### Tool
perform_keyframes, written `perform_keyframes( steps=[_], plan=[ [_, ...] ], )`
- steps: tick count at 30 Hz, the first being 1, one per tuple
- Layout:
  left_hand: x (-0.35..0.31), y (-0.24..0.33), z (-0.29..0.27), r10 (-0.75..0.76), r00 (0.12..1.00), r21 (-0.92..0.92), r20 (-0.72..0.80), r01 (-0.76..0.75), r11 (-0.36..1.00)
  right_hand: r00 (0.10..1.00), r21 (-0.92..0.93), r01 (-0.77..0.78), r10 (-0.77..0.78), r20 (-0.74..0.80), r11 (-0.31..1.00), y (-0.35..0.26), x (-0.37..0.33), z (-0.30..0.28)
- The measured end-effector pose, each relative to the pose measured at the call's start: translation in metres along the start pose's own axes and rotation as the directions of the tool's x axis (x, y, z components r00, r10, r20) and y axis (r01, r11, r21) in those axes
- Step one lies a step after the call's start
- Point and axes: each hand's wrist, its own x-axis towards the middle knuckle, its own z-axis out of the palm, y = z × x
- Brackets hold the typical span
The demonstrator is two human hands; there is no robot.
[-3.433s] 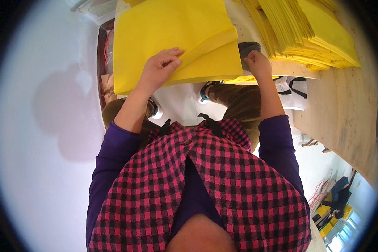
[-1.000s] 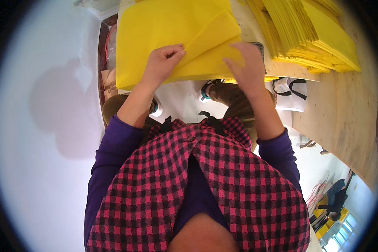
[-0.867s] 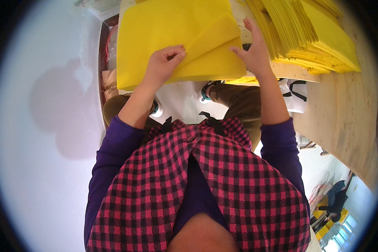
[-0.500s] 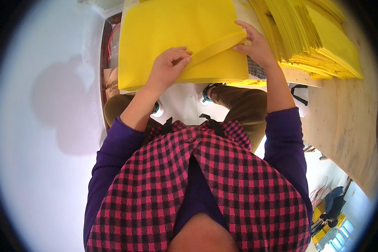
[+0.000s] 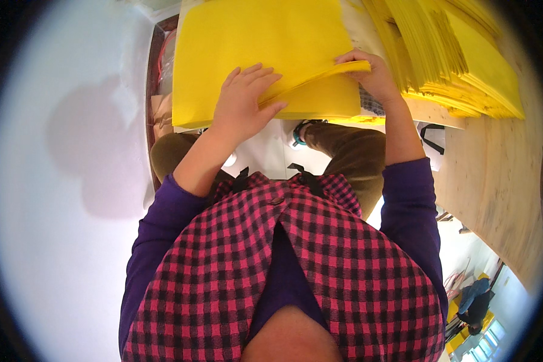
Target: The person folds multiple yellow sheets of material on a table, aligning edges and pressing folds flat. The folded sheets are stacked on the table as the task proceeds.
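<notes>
A stack of flat yellow fabric pieces (image 5: pixel 223 42) lies in front of me, its near edge toward my knees. Across its right half runs a narrow yellow fabric strip (image 5: pixel 311 81), slanting up to the right. My right hand (image 5: pixel 371 72) pinches the strip's right end between thumb and fingers, at the stack's right edge. Over the strip's left end lies my left hand (image 5: pixel 247 99), palm down with fingers spread and thumb apart; it hides that end and touches the fabric.
Folded yellow fabric pieces (image 5: pixel 422 48) are piled at the far right on a wooden table (image 5: pixel 489 157). A white wall (image 5: pixel 36 181) stands close on my left. Brown paper (image 5: pixel 161 114) sits beside the stack's left edge. Another person (image 5: pixel 476 304) is in the background, lower right.
My left hand has opened from a pinch and flattened over the strip. My right hand has moved slightly right and down with the strip's end, which now looks narrower and turned.
</notes>
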Motion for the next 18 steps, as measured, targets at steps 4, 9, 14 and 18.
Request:
perform_keyframes(
  steps=[4, 9, 14, 18],
  plan=[
    [-0.020, -0.008, -0.023, -0.026, 0.999, 0.145, 0.041, 0.020, 0.989, 0.987, 0.028, -0.158, 0.159, -0.031, 0.987, -0.007, 0.000, 0.004],
    [-0.045, -0.029, -0.044, -0.047, 0.998, 0.275, 0.036, 0.035, 0.961, 0.977, -0.020, -0.210, 0.211, 0.021, 0.977, -0.005, 0.000, -0.001],
    [-0.059, -0.058, -0.061, -0.024, 0.999, 0.377, 0.028, 0.011, 0.926, 0.992, 0.057, -0.118, 0.120, -0.032, 0.991, 0.000, -0.001, 0.000],
    [-0.066, -0.088, -0.070, -0.009, 0.999, 0.243, -0.039, 0.018, 0.970, 0.988, 0.121, -0.155, 0.156, 0.004, 0.980, -0.001, -0.002, 0.000]
  ],
)
